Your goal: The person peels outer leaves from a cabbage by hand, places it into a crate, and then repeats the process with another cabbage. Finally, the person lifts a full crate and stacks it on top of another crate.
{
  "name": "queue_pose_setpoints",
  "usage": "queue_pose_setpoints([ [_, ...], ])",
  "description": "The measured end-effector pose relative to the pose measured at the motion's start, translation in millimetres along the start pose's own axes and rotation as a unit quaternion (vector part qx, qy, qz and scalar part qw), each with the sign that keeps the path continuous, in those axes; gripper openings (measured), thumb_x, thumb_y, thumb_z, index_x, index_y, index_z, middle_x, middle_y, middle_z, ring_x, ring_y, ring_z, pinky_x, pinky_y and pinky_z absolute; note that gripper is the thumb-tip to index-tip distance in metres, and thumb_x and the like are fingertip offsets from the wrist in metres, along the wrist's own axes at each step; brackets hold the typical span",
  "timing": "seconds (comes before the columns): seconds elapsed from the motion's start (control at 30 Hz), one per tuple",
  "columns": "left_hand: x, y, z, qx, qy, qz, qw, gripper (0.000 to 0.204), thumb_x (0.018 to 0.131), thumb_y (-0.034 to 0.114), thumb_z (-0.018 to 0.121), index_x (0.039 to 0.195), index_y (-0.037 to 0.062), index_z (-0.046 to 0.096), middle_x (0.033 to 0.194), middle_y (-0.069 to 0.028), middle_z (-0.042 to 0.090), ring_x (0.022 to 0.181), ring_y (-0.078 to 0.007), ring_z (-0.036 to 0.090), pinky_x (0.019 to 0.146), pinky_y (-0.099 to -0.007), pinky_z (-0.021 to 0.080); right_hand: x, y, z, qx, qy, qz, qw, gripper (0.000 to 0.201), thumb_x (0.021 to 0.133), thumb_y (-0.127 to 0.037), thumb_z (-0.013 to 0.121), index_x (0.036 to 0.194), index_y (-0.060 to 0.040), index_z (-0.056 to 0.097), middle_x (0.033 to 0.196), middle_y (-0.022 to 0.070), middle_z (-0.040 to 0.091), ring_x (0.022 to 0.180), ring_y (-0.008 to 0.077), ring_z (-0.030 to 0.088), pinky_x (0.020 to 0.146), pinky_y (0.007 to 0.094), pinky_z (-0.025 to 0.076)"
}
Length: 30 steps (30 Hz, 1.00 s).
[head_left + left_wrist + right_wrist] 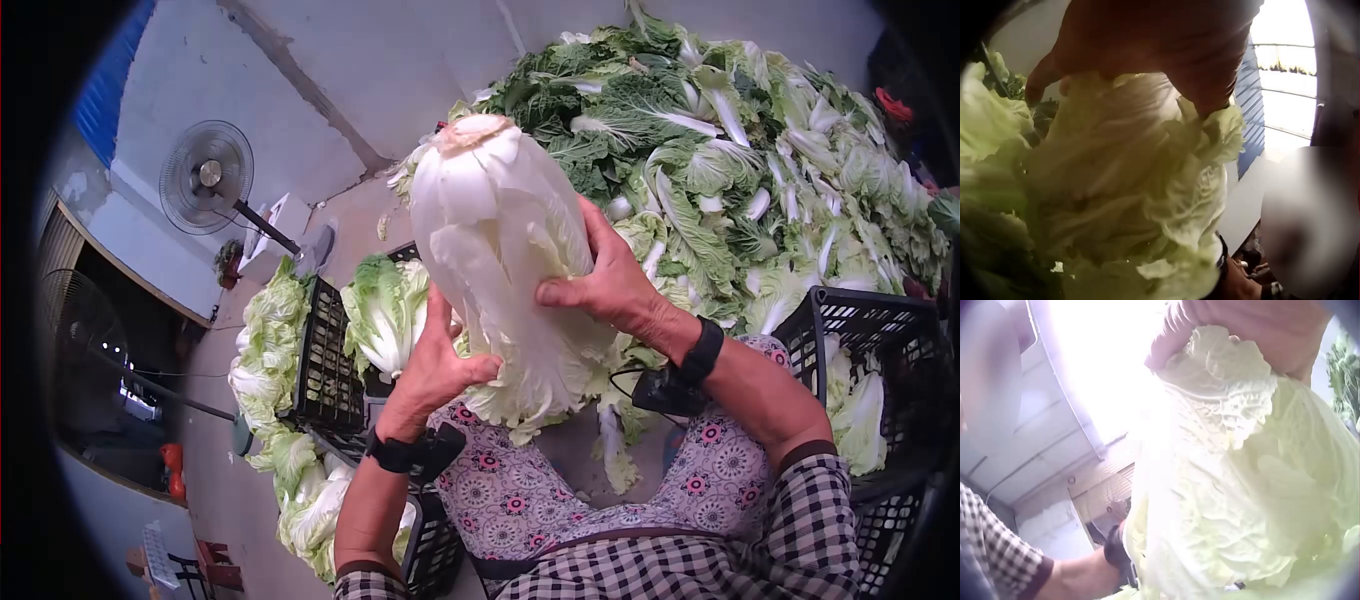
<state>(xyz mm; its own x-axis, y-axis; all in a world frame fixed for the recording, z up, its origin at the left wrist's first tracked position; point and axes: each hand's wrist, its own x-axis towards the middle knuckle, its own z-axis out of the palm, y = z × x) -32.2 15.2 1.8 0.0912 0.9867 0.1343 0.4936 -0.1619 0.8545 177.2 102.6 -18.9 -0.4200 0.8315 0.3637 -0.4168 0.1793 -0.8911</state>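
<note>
A large napa cabbage (500, 230) is held up in front of the body, its cut stem end at the top and its leafy end pointing down. My right hand (620, 285) grips its right side, thumb lying across the pale outer leaves and the other fingers passing behind. Low on the left side, my left hand (430, 355) holds the head between a spread thumb and fingers partly hidden behind it. The left wrist view has the left hand (1154, 47) over the leaves; in the right wrist view, loose crinkled leaf edges lie under the right hand (1254, 328).
A big heap of cabbage leaves (720, 170) rises at the back right. Black crates stand on both sides, one crate (330, 350) at left beside stacked cabbages and another crate (870, 310) at right holding leaves. A standing fan (208, 175) is at the back left.
</note>
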Motion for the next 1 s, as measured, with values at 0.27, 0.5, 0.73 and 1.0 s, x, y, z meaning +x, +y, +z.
queue_pose_setpoints([
  [0.27,5,28,31,-0.091,-0.026,0.048,0.994,0.125,0.056,0.075,0.067,0.143,0.0043,0.011,0.141,-0.0194,0.027,0.128,-0.0333,0.034,0.101,-0.0433,0.032,-31,-18,-31,0.043,0.088,0.019,0.995,0.090,0.068,-0.049,0.074,0.133,-0.0026,0.033,0.119,0.0113,0.051,0.110,0.0202,0.050,0.095,0.0328,0.041],
  [0.5,4,-31,-31,-0.130,0.072,0.036,0.988,0.072,0.080,0.041,0.066,0.135,0.0047,0.036,0.130,-0.0143,0.046,0.115,-0.0225,0.047,0.087,-0.0327,0.044,-117,-61,-121,0.191,0.307,-0.144,0.921,0.071,0.082,-0.054,0.057,0.133,-0.0084,0.039,0.128,0.0082,0.047,0.114,0.0231,0.048,0.098,0.0370,0.040],
  [0.73,-32,-115,-104,-0.048,0.166,-0.147,0.974,0.049,0.084,0.027,0.063,0.123,0.0013,0.049,0.116,-0.0075,0.055,0.103,-0.0146,0.053,0.078,-0.0256,0.045,-211,-121,-184,0.041,0.625,-0.195,0.755,0.063,0.085,-0.050,0.054,0.132,-0.0099,0.042,0.134,0.0045,0.042,0.117,0.0247,0.042,0.099,0.0419,0.035],
  [1.0,-46,-210,-144,0.260,0.384,-0.124,0.877,0.064,0.072,0.025,0.070,0.122,-0.0063,0.044,0.119,-0.0238,0.050,0.109,-0.0333,0.052,0.093,-0.0372,0.040,-400,-52,-419,-0.245,0.621,-0.113,0.736,0.060,0.083,-0.028,0.058,0.136,-0.0095,0.036,0.133,0.0097,0.043,0.116,0.0280,0.045,0.099,0.0381,0.034],
])
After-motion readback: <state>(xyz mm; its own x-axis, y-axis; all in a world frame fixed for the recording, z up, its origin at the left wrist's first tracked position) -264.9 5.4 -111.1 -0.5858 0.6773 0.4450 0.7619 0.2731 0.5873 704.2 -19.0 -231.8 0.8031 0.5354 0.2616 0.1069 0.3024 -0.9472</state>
